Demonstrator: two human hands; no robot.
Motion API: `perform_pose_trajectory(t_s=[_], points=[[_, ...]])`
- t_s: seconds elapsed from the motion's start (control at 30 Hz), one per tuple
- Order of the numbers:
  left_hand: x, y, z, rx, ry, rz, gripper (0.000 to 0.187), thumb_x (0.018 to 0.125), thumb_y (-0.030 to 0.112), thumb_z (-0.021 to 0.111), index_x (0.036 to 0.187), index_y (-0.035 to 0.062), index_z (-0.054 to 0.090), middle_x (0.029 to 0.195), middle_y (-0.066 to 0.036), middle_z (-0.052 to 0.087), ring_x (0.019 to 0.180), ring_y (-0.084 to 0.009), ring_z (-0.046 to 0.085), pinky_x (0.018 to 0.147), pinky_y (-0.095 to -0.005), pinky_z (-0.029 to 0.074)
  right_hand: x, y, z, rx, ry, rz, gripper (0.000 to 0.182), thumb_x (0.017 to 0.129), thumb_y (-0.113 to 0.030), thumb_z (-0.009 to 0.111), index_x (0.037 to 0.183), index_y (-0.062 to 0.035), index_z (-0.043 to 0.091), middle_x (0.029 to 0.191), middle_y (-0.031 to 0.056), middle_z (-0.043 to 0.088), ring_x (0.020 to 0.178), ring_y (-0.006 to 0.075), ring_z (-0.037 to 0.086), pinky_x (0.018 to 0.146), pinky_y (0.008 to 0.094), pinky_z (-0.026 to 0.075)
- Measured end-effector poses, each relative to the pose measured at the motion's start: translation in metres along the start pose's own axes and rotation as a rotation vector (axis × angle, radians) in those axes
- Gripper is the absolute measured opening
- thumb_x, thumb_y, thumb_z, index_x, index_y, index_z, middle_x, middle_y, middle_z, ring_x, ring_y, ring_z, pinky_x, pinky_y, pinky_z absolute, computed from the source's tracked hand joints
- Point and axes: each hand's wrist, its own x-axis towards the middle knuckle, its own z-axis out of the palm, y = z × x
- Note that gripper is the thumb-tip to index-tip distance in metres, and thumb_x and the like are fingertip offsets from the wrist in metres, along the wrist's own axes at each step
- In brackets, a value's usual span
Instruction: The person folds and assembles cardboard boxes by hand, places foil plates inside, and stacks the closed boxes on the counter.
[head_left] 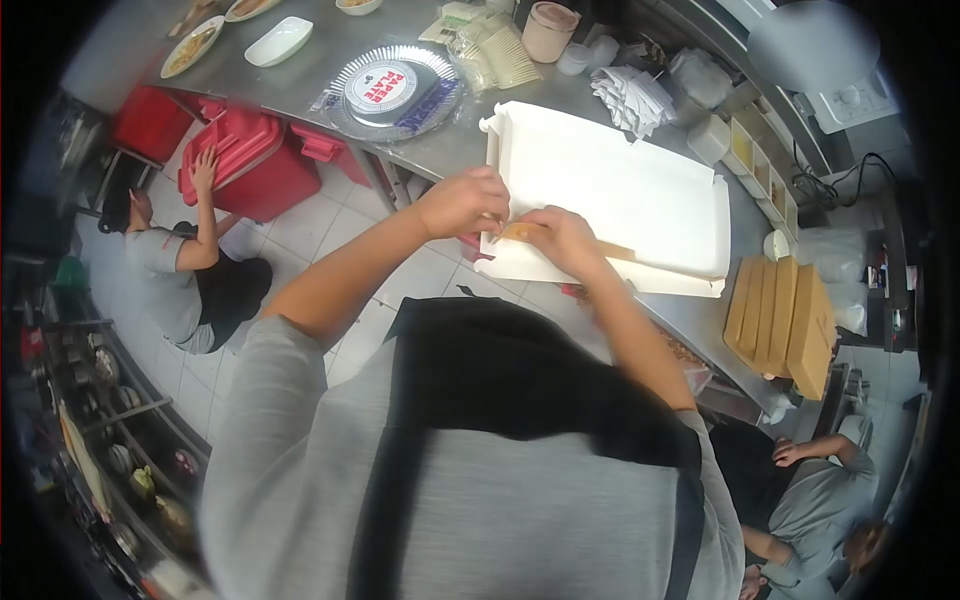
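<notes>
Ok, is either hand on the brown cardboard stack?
No, the left hand and right hand are both at the near left corner of the white box, apart from the brown cardboard stack.

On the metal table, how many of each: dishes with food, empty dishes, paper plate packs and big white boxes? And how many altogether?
Dishes with food: 3 (long plate, cut-off plate, bowl)
Empty dish: 1
Paper plate pack: 1
Big white box: 1
Total: 6

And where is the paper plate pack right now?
In the head view, the paper plate pack sits on the steel table, left of the open white box.
</notes>
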Motion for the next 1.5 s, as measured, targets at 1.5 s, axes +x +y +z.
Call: perform_pose_trajectory(t_s=[1.5], points=[[0.13, 0.039, 0.082, -0.169, -0.872, -0.024, 0.008, 0.079, 0.02, 0.069, 0.086, 0.0217, 0.071, 0.085, 0.006, 0.067, 0.088, -0.0154, 0.061, 0.103, -0.0473, 0.023, -0.133, 0.029, 0.05, -0.034, 0.847, 0.257, 0.012, 0.072, -0.013, 0.07, 0.073, -0.012, 0.059, 0.092, 0.0042, 0.063, 0.094, 0.0259, 0.056, 0.084, 0.0385, 0.037]])
